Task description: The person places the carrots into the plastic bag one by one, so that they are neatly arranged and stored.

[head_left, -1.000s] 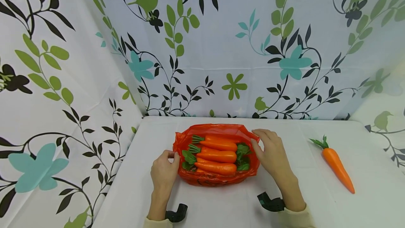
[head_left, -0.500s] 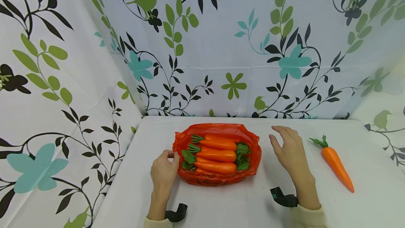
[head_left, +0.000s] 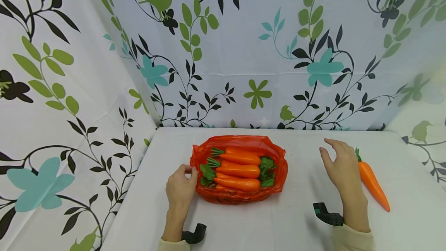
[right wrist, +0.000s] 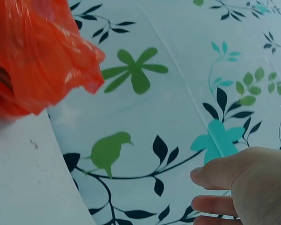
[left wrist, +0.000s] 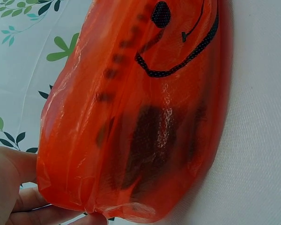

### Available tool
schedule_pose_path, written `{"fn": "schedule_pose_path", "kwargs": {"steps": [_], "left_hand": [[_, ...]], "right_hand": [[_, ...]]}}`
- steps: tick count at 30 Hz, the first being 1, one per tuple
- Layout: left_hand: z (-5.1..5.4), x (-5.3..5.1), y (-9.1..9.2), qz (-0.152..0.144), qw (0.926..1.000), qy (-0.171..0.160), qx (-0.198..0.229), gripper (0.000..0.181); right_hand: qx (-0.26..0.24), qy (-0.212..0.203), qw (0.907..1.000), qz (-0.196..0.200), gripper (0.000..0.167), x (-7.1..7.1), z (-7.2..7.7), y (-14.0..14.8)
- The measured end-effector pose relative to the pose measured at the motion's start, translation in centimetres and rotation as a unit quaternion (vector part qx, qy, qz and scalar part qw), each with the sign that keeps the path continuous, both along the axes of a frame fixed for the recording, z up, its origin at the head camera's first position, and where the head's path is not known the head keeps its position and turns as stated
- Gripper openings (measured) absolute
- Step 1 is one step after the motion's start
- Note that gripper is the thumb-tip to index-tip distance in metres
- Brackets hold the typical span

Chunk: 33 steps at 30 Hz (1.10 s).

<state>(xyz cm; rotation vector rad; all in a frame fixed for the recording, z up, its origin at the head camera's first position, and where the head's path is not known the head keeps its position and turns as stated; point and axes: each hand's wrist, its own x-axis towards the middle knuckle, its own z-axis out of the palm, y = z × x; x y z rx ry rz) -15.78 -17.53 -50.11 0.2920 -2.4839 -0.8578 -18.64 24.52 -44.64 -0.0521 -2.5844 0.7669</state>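
A red plastic bag [head_left: 240, 198] lies on the table with its mouth spread wide. Several orange carrots [head_left: 240, 171] rest in it side by side, with green leaves [head_left: 267, 171] at both ends. At the bag's left edge my left hand [head_left: 182, 187] pinches the plastic; the left wrist view shows fingers [left wrist: 42, 215] at its rim. My right hand [head_left: 345, 167] is in the air, relaxed and holding nothing, beside a lone carrot [head_left: 374, 185]. That hand hides part of the carrot's green top.
The white table [head_left: 271, 227] ends at a curtain [head_left: 223, 49] printed with leaves and birds, which hangs behind it and on the left. Both wrists wear a black camera mount [head_left: 195, 233].
My right hand has let go of the bag's right edge and moved rightward to the lone carrot. The left hand has stayed on the bag.
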Motion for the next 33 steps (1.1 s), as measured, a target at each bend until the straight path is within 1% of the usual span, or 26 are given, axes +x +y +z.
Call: {"fn": "schedule_pose_path", "kwargs": {"steps": [6, 8, 12, 16, 20, 22, 25, 29, 33], "left_hand": [[0.1, 0.1, 0.0, -0.001, 1.0, -0.002, 0.004, 0.018], [0.1, 0.1, 0.1, -0.002, 1.0, -0.001, 0.004, 0.018], [0.1, 0.2, 0.1, -0.004, 1.0, 0.0, 0.002, 0.017], [0.1, 0.2, 0.1, -0.002, 1.0, 0.0, 0.0, 0.018], [0.2, 0.2, 0.1, -0.001, 1.0, 0.0, 0.001, 0.018], [0.2, 0.2, 0.1, -0.001, 1.0, 0.0, 0.002, 0.018], [0.2, 0.2, 0.1, 0.0, 1.0, -0.001, 0.003, 0.018], [0.1, 0.2, 0.2, -0.001, 1.0, -0.004, 0.004, 0.018], [0.2, 0.2, 0.2, -0.003, 1.0, -0.005, 0.004, 0.018]], "right_hand": [[-0.013, -0.051, 0.9981, -0.034, 0.043, 0.1, -0.3, 1.8], [-0.012, -0.059, 0.9971, -0.047, 0.044, 0.1, -0.5, 2.4], [-0.01, -0.053, 0.9962, -0.068, 0.043, 0.1, -1.1, 3.8], [-0.02, -0.033, 0.9959, -0.083, 0.041, 0.1, -1.7, 5.0], [-0.03, -0.028, 0.9949, -0.093, 0.041, 0.1, -2.4, 6.0], [-0.032, -0.043, 0.9937, -0.099, 0.043, 0.0, -2.8, 6.6], [-0.029, -0.085, 0.9903, -0.106, 0.049, -0.1, -3.2, 7.4], [-0.03, -0.138, 0.9833, -0.115, 0.055, 0.0, -3.4, 8.3], [-0.035, -0.164, 0.9779, -0.125, 0.057, 0.1, -3.7, 8.8]]}}
